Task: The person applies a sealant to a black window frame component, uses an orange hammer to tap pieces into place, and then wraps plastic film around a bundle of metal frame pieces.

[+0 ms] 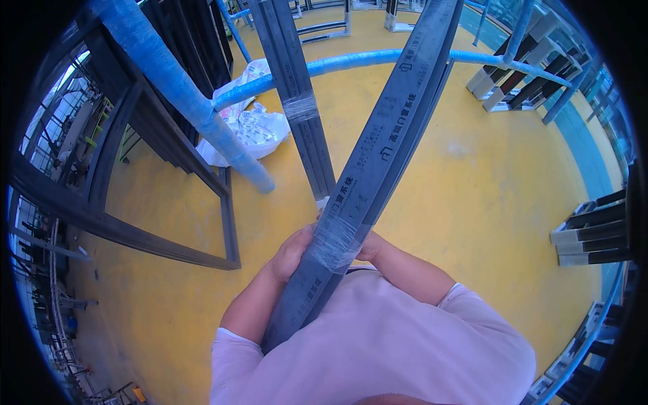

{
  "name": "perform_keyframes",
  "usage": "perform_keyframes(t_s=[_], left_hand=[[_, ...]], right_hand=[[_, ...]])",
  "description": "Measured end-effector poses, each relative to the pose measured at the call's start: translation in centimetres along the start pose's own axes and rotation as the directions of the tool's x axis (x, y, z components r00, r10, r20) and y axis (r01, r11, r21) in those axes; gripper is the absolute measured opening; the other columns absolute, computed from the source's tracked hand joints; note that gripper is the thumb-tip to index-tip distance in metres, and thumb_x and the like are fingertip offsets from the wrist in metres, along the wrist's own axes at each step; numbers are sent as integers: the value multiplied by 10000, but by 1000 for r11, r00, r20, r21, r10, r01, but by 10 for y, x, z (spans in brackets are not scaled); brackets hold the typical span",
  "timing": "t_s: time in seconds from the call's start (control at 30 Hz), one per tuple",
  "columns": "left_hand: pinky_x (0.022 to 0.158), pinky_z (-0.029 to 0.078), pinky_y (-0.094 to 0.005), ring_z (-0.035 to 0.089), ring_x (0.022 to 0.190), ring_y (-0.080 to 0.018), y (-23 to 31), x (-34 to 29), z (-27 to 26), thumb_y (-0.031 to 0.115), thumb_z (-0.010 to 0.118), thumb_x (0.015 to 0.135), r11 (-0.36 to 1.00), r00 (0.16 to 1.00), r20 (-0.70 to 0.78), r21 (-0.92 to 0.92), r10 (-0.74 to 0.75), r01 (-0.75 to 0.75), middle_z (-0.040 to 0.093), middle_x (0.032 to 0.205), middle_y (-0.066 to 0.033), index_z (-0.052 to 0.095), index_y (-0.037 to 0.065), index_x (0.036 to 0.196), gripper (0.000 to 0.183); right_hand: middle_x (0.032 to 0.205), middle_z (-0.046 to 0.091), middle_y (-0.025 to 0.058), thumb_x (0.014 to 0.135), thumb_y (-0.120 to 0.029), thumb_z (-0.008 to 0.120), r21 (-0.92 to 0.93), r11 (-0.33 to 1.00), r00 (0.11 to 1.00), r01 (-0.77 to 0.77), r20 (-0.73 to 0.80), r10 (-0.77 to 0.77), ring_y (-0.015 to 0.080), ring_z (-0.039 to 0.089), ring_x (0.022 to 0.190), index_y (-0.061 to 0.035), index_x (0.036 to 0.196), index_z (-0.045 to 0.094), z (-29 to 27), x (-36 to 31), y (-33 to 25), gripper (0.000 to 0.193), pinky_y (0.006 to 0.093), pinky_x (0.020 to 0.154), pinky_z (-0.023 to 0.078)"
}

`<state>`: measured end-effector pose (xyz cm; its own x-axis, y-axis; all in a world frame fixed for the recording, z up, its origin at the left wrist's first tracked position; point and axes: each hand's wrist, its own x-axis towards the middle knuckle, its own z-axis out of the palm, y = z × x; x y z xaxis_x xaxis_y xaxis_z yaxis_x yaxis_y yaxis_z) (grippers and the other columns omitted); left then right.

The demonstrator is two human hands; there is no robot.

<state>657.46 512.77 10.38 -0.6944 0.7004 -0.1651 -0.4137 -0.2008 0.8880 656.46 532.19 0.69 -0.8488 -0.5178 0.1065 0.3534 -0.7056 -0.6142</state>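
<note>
A long dark grey window-frame profile (388, 131) slants up from against my body toward the far right, with printing on its film and a band of clear wrap around its lower part. My left hand (295, 253) grips its left side by that wrap. My right hand (369, 247) holds its right side, the fingers mostly hidden behind it. Just beyond, a second dark grey profile (298, 111), also banded with clear wrap, runs away from me; its near end disappears behind the first. Whether the two are joined cannot be seen.
Blue-wrapped rails (351, 62) and a blue post (185, 94) stand ahead. A large dark frame (233, 229) leans at the left, with a white sack (260, 131) behind. Wrapped profile stacks (594, 233) sit at the right on the yellow floor (486, 189).
</note>
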Motion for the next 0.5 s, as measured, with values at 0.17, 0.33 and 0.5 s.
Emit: perform_keyframes(t_s=[0.17, 0.33, 0.5], left_hand=[[936, 459, -306, 619, 1007, -159, 8, -9, 12, 434, 319, 1082, 942, 985, -174, 332, 9, 51, 682, 1099, -98, 635, -36, 1235, 586], [901, 480, -293, 632, 991, -143, 10, -6, 29, 301, 447, 1067, 770, 933, -321, 632, 164, 82, 697, 1059, -92, 666, -33, 1173, 412], [886, 530, -331, 643, 919, -183, -4, -4, 34, 223, 593, 998, 987, 770, -625, 153, 128, -40, 646, 1082, -117, 424, -9, 1303, 419]], right_hand=[[1345, 536, 172, 913, -349, 702, 436, 899, 987, 34, 125, -98, 320, 606, 1184, -162, 1513, 346, 16, 16, -4, 722, 454, 974, 550], [1338, 553, 188, 925, -401, 665, 372, 927, 992, 53, 87, -92, 349, 576, 1225, -100, 1480, 390, 13, 28, -4, 689, 455, 991, 535], [1306, 568, 171, 894, -577, 634, 372, 926, 998, -58, 45, 44, 317, 586, 1199, -87, 1405, 448, -1, 29, 15, 732, 470, 977, 536]])
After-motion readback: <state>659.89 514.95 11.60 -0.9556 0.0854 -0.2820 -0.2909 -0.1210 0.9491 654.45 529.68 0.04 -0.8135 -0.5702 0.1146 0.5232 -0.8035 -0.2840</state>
